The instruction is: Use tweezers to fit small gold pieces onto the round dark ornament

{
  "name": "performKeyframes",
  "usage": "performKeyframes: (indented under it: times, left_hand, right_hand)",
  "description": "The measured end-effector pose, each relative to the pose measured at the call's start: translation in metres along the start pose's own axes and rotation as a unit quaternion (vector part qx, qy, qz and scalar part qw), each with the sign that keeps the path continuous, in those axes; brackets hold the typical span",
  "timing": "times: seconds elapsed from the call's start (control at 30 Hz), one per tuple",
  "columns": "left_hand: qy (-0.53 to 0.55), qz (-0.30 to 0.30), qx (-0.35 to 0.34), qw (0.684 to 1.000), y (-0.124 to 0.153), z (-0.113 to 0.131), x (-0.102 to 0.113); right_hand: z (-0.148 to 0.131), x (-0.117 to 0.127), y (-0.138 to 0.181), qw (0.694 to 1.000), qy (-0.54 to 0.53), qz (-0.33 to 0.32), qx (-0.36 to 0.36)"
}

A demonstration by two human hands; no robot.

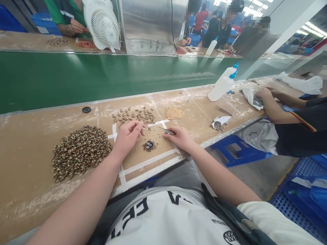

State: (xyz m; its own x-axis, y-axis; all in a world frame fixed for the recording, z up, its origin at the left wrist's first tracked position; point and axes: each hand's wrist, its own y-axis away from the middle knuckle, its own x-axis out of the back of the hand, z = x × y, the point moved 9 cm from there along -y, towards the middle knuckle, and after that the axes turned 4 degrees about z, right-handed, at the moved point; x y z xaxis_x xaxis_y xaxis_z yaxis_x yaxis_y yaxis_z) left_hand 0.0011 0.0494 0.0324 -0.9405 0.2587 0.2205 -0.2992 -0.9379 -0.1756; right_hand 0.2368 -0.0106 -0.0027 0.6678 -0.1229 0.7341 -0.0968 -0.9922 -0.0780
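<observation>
My right hand (177, 137) grips a pair of metal tweezers (169, 131), whose tips point left toward my other hand. Thumb and forefinger of my left hand (130, 133) are pinched together on something too small to make out. Between and below both hands lies a small round dark dish (149, 145) with a few little pieces and a wet ring around it. Behind my left hand, small brass-brown metal parts (134, 115) are spread out loosely. A pile of small tan beads (174, 113) sits beyond my right hand.
A large heap of brown and cream parts (81, 151) lies to the left, near a black round lid (86, 109). White bottles with blue tips (221, 85) stand at the right rear. A co-worker's arm (277, 105) is at the right. A green belt (102, 76) runs behind the table.
</observation>
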Motion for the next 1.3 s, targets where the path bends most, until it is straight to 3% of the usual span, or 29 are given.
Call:
performKeyframes:
  times: [0.2, 0.33, 0.5, 0.63, 0.73, 0.9, 1.07, 1.17, 1.3]
  left_hand:
    - [0.001, -0.024, 0.020, 0.999, 0.000, -0.004, -0.006]
    - [0.052, -0.089, 0.061, 0.993, 0.002, -0.007, -0.019]
    - [0.219, -0.177, 0.121, 0.952, 0.011, -0.008, -0.037]
    - [0.290, -0.171, 0.154, 0.929, 0.012, -0.010, -0.036]
    - [0.315, -0.140, 0.171, 0.923, 0.009, -0.014, -0.032]
    - [0.397, -0.074, 0.196, 0.894, 0.002, -0.023, -0.025]
    - [0.478, -0.043, 0.215, 0.851, -0.001, -0.027, -0.020]
    - [0.485, -0.046, 0.206, 0.848, -0.002, -0.024, -0.019]
    - [0.483, -0.040, 0.207, 0.850, -0.002, -0.024, -0.018]
  right_hand:
    - [-0.008, 0.006, -0.007, 0.997, -0.071, 0.041, -0.003]
    - [-0.035, 0.015, -0.016, 0.973, -0.207, 0.106, 0.014]
    - [-0.090, -0.007, -0.034, 0.959, -0.270, 0.024, 0.088]
    - [-0.103, -0.014, -0.036, 0.964, -0.238, 0.018, 0.115]
    - [-0.088, -0.007, -0.032, 0.973, -0.194, 0.034, 0.118]
    - [-0.013, 0.034, -0.025, 0.986, -0.086, 0.143, 0.009]
    - [0.041, 0.063, -0.012, 0.986, 0.001, 0.159, -0.046]
    - [0.047, 0.063, -0.003, 0.989, 0.026, 0.139, -0.046]
    - [0.023, 0.031, 0.004, 0.998, 0.011, 0.064, -0.016]
